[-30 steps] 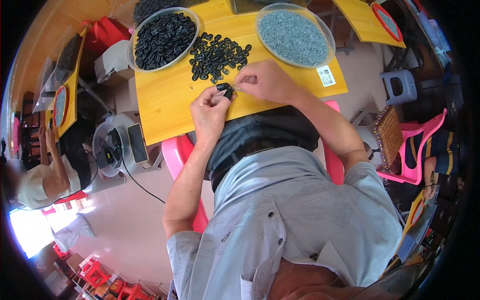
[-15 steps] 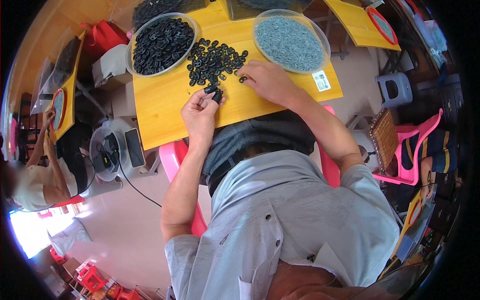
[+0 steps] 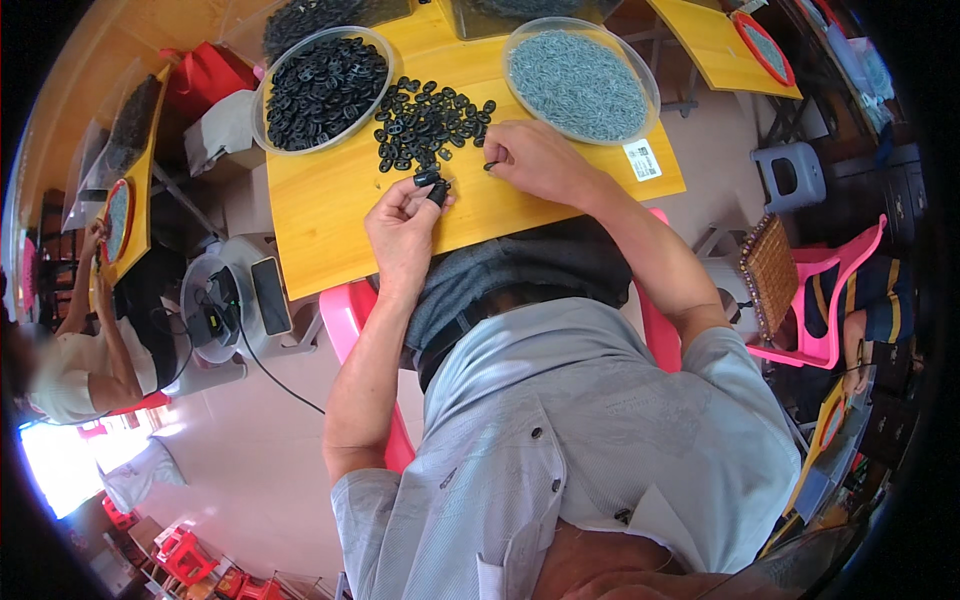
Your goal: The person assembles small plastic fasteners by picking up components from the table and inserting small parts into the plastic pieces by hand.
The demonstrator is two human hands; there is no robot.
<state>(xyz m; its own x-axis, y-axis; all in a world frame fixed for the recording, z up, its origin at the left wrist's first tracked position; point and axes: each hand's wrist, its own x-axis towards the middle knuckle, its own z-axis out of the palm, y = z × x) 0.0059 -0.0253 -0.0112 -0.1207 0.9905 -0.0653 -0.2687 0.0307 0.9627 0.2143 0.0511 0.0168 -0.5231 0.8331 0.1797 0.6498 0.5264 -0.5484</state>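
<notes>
My left hand (image 3: 398,228) is closed just above the near part of the table. Dark black coverings or pieces (image 3: 428,178) sit at its thumb and forefinger tips, and what lies between them is too small to make out. To its right, my right hand (image 3: 530,160) pinches a small black oval part (image 3: 490,166) between bent fingers. Just beyond both hands, many loose black oval parts (image 3: 430,118), each with holes, lie spread on the yellow table (image 3: 330,220).
A clear round tub (image 3: 262,125) heaped with black parts stands far left. Far right is another tub (image 3: 655,105) of grey metal pins or screws. A white label (image 3: 642,160) is stuck near the table's right edge. Another person's arm (image 3: 105,300) is at a table on the left.
The black oval part in my right hand has turned from lying flat to edge-on, and the fingers have curled in. My left hand has shifted slightly right.
</notes>
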